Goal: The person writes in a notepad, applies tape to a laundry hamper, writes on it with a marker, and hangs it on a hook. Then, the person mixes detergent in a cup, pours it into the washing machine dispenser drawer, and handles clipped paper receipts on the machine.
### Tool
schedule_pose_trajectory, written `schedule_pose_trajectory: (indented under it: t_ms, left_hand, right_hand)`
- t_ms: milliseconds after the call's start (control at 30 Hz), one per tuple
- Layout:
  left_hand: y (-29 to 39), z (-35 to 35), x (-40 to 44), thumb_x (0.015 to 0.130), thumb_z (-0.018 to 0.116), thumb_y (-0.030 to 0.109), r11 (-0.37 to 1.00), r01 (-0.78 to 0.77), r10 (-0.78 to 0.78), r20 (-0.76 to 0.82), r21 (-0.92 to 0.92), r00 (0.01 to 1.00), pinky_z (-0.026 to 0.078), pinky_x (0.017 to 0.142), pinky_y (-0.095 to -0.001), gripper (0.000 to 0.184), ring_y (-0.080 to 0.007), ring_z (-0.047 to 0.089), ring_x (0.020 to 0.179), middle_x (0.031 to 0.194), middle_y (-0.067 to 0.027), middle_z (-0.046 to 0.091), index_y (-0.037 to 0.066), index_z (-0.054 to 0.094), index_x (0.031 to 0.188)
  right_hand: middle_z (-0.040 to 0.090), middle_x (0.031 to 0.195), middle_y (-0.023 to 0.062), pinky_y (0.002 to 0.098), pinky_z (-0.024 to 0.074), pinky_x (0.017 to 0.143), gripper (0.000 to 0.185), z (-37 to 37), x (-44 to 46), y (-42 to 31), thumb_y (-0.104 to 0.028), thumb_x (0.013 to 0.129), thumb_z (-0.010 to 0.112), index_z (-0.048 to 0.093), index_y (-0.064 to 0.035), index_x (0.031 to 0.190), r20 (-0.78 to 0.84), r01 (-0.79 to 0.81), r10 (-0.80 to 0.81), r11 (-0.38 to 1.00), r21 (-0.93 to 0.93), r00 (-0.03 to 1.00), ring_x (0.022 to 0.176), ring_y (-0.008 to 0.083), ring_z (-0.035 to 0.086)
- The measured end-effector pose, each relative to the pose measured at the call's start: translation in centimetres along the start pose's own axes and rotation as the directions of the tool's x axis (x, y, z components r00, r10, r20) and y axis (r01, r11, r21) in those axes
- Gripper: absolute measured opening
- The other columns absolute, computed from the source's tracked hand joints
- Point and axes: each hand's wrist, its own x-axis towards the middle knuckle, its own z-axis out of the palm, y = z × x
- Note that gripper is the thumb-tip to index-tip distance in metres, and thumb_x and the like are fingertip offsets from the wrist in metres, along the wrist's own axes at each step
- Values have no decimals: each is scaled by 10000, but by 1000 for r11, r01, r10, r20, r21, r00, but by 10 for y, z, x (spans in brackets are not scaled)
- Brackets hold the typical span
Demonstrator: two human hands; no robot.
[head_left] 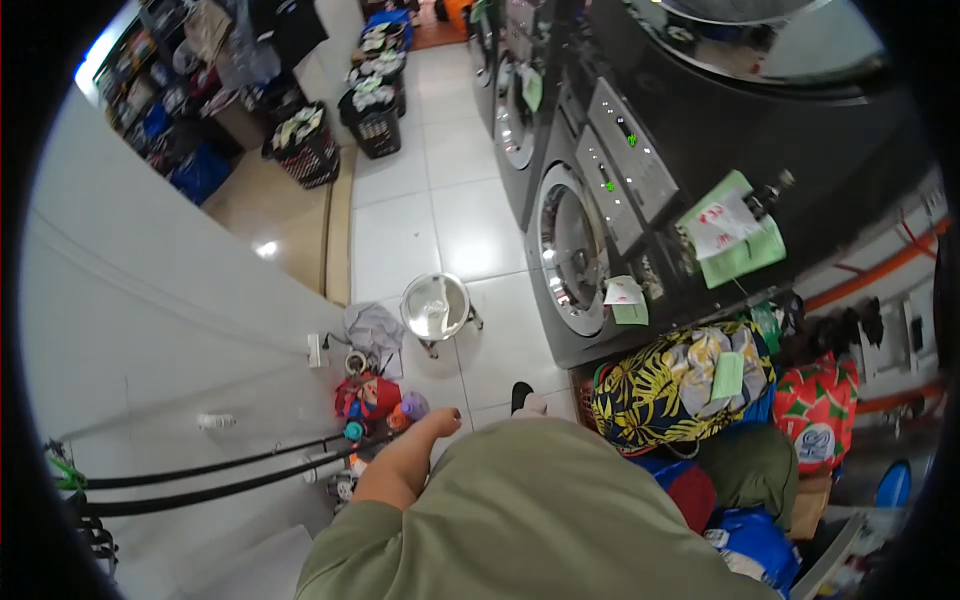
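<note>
My left hand (pixel 446 422) hangs low beside my body, just right of several bottles with coloured caps (pixel 398 418) and a red bundle (pixel 366 398) by the wall. It is small and seen from above, so its fingers are mostly hidden and I cannot make out anything in it. My right hand is out of the frame. On the floor ahead stands a round stool with a shiny top (pixel 436 305). To my right, a bag with a yellow leaf pattern (pixel 650 385) carries a green paper slip (pixel 728 375).
Dark front-loading machines (pixel 575 250) line the right side, with paper notes (pixel 735 230) attached. Laundry baskets (pixel 372 128) filled with folded items stand further along the tiled aisle. A watermelon-print bag (pixel 815 410) and other bundles crowd the right. Black hoses (pixel 220 495) run along the left wall.
</note>
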Motion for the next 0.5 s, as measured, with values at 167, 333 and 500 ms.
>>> schedule_pose_trajectory:
  t_ms: [167,333,500]
  left_hand:
    - [1,-42,-4,858,575,291,964,112,-155,-166,-241,974,497,916,-430,380,-360,635,1047,1096,-206,676,73,647,1161]
    - [9,-64,6,855,578,291,902,64,-249,-392,-428,886,506,899,-426,354,-364,649,1007,1071,-202,683,78,665,1124]
    - [-16,-72,33,854,577,308,880,78,-263,-343,-469,902,508,896,-423,339,-353,654,1003,1042,-199,690,87,689,1085]
  right_hand:
    - [630,1097,222,426,454,707,446,-29,74,-47,-328,845,712,598,-93,1206,206,72,-63,997,-36,977,898,274,611]
    - [638,1100,206,415,461,720,436,-53,132,-88,-313,848,706,604,-94,1210,377,202,-134,968,-147,917,911,270,614]
    - [646,1103,191,405,468,733,427,-62,183,-166,-299,850,701,610,-94,1214,464,245,-99,933,-264,880,924,265,617]
